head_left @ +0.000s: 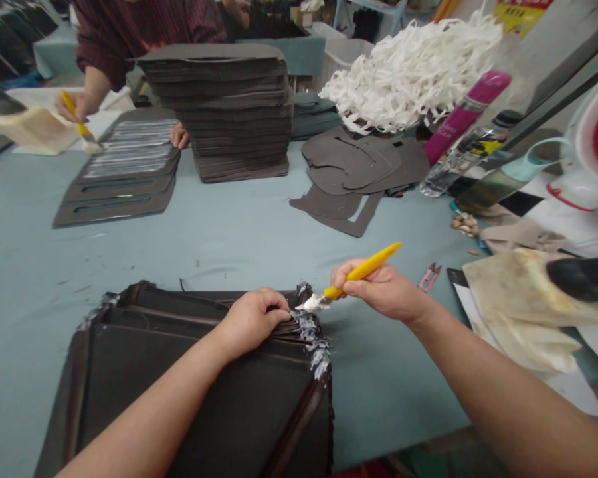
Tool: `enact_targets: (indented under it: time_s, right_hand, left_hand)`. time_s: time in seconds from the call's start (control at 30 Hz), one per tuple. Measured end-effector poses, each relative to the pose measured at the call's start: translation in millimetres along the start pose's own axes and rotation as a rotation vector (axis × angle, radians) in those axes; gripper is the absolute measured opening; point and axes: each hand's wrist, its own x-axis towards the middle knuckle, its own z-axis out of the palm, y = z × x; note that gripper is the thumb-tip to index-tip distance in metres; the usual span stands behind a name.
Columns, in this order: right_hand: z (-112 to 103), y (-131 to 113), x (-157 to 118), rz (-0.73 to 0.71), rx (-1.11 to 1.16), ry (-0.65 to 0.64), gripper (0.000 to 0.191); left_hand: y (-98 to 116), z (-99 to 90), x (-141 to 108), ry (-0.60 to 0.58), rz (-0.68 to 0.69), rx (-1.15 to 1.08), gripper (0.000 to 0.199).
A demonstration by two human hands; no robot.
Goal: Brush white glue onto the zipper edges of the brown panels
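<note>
— Head view, first entry?
— One yellow brush (pixel 366 269), in right hand (pixel 383 292), fingers closed round handle. Long axis slanting: bristles (pixel 312 304) low and leftward, handle end up, rightward and away.
— Place of bristles?
— At far right corner of black panels (pixel 259 408), over white paste (pixel 320 355); exact contact too fine to make out.
— Run of paste?
— Along right edge, near to far, crosswise to brush. Further smear at far left corner.
— Left hand (pixel 252 323)?
— Atop panels, just left of bristles, thumb and fingers drawn together. Layer pinched or merely pressed: not discernible.
— Nearer hand?
— To handle, right; to bristles, left, close beside.
— Surroundings?
— Blue-green bench (pixel 403 392), under panels. Pink snips (pixel 430 276), beyond right wrist. Across bench: tall stack of dark sheets (pixel 239 119); co-worker's hand (pixel 82 105), with second yellow brush (pixel 78 118).
</note>
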Motion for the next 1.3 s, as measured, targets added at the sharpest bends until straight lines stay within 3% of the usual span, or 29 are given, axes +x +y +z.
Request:
enact_targets:
  time_s: [0.17, 0.3, 0.4, 0.6, 0.8, 0.9, 1.03, 1.13, 1.3]
  right_hand:
    - [-4.3, 16.4, 19.5, 0.007, 0.014, 0.195, 0.013]
    - [6.0, 41.2, 38.2, 0.1, -0.117, 0.13, 0.014]
    - [6.8, 51.0, 44.2, 0.065, -0.22, 0.145, 0.013]
    - [-0.7, 30.3, 32.5, -0.06, -0.288, 0.339, 0.012]
    - [6.8, 38.1, 23.8, -0.006, -0.272, 0.168, 0.011]
    - [-0.5, 45.2, 27.0, -0.042, -0.289, 0.307, 0.011]
    - [-13.0, 40.7, 30.6, -0.043, -0.094, 0.404, 0.016]
    - [-9.8, 40.0, 33.4, 0.047, 0.025, 0.337, 0.019]
    - [3.8, 37.4, 32.4, 0.072, 0.081, 0.047, 0.014]
  left_hand:
    - [-6.4, 1.1, 8.9, -0.027, -0.039, 0.023, 0.004]
    - [-9.7, 1.2, 13.4, -0.099, -0.049, 0.007, 0.007]
    - [-10.8, 1.4, 14.0, -0.098, -0.032, 0.009, 0.006]
    - [-10.6, 3.4, 11.9, -0.035, 0.016, 0.06, 0.003]
    - [-11.4, 5.8, 12.5, -0.001, 0.013, 0.064, 0.003]
    - [-12.3, 6.6, 11.9, 0.03, 0.04, 0.051, 0.004]
    - [-10.2, 8.3, 8.5, 0.072, 0.071, 0.003, 0.005]
    - [-6.5, 10.0, 6.2, 0.138, -0.025, -0.003, 0.002]
    - [-3.9, 12.4, 6.7, 0.171, -0.118, -0.013, 0.009]
